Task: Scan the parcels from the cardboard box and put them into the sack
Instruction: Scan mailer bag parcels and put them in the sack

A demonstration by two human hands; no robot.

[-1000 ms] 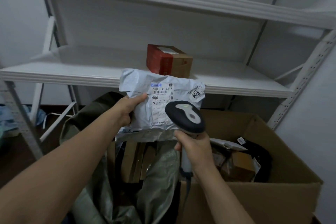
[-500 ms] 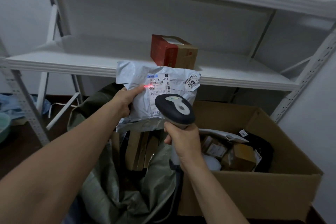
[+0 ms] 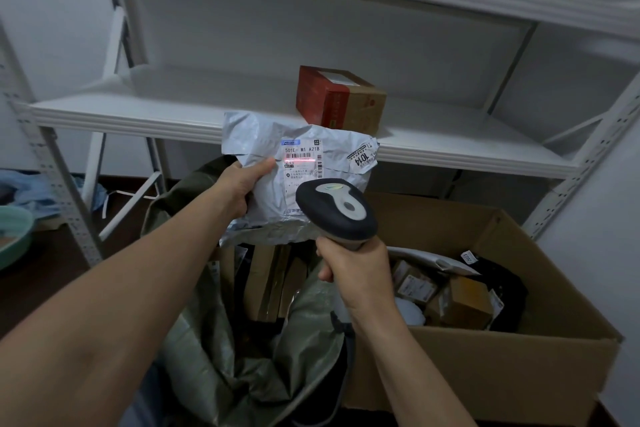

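Note:
My left hand point(image 3: 242, 185) grips a grey plastic mailer parcel point(image 3: 263, 146) by its left edge and holds it upright above the sack. Its white label faces me, and a red scan line lies across the barcode. My right hand point(image 3: 356, 269) grips the handle of a dark grey barcode scanner point(image 3: 336, 210), whose head points at the label from just below. The olive-green sack point(image 3: 221, 354) gapes open beneath, with several flat brown parcels standing inside. At the right, the open cardboard box point(image 3: 485, 367) holds several small cartons and bags.
A white metal shelf point(image 3: 138, 111) runs behind the parcel, with a red-and-brown carton point(image 3: 339, 97) on it. Shelf uprights stand at left point(image 3: 59, 180) and right point(image 3: 581, 163). A teal basin point(image 3: 14, 236) sits at the far left on the dark floor.
The red scan line has come on across the label's barcode. The scanner has drawn closer to the parcel, and the view has shifted slightly left.

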